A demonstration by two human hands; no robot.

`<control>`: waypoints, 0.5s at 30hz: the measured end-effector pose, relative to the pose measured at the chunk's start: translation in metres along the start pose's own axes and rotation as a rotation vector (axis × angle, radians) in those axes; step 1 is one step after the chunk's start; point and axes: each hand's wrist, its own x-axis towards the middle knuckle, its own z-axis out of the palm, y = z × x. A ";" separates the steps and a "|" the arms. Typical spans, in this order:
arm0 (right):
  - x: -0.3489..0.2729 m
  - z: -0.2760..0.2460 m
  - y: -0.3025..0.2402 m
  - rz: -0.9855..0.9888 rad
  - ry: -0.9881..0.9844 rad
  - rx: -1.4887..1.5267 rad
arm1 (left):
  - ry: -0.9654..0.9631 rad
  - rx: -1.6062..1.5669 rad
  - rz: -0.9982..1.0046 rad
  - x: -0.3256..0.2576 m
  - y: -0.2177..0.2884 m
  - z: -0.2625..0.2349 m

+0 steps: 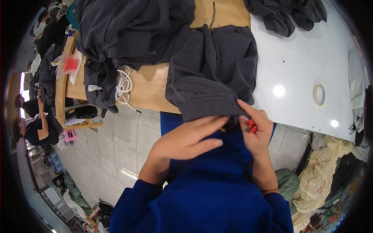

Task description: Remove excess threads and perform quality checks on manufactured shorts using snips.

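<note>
A dark grey garment [217,66] with a gathered waistband [206,106] lies on the wooden table, its band hanging at the near edge. My left hand [190,138] is held flat below the band, fingers stretched and thumb apart. Its fingertips reach the band's opening, partly hidden there. Closed at the right end of the band, my right hand [258,128] has its index finger laid along the fabric. A small red-handled tool [251,126], like thread snips, sits in that palm, mostly covered by the fingers.
Large dark grey garments [128,31] are heaped at the far left, near a coiled white cord [123,85]. On the white tabletop [295,77] lie a tape roll [319,95] and more dark clothing [287,15]. Cream fabric [322,174] is piled at lower right. People [37,128] work at left.
</note>
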 end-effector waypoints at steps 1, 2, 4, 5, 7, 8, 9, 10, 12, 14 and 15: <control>0.003 -0.005 0.001 0.055 -0.035 0.060 | -0.076 -0.049 -0.007 -0.001 0.002 -0.007; 0.005 -0.008 0.002 0.105 -0.071 0.122 | -0.073 -0.048 -0.008 -0.005 0.002 -0.012; 0.007 -0.013 0.004 0.198 -0.140 0.313 | 0.208 0.025 0.199 -0.009 0.003 -0.018; 0.010 -0.016 0.001 0.329 -0.277 0.516 | 0.368 0.317 0.146 0.004 0.016 -0.016; 0.016 -0.016 -0.003 0.450 -0.428 0.727 | 0.369 0.297 0.098 0.019 0.005 -0.014; 0.018 -0.016 -0.001 0.482 -0.456 0.806 | 0.233 0.128 0.009 0.022 -0.003 -0.013; 0.022 -0.016 0.000 0.507 -0.491 0.890 | 0.183 -0.019 -0.075 0.018 -0.013 -0.011; 0.027 -0.015 -0.001 0.502 -0.491 0.890 | 0.185 -0.015 -0.072 0.014 -0.018 -0.014; 0.032 -0.010 0.001 0.590 -0.384 1.003 | -0.069 -0.330 -0.265 0.004 -0.026 -0.019; 0.032 -0.003 0.014 0.609 -0.386 0.974 | -0.080 -0.418 -0.215 0.004 -0.030 -0.012; 0.033 0.006 0.014 0.540 -0.239 0.842 | -0.021 -0.604 -0.291 0.002 -0.033 -0.007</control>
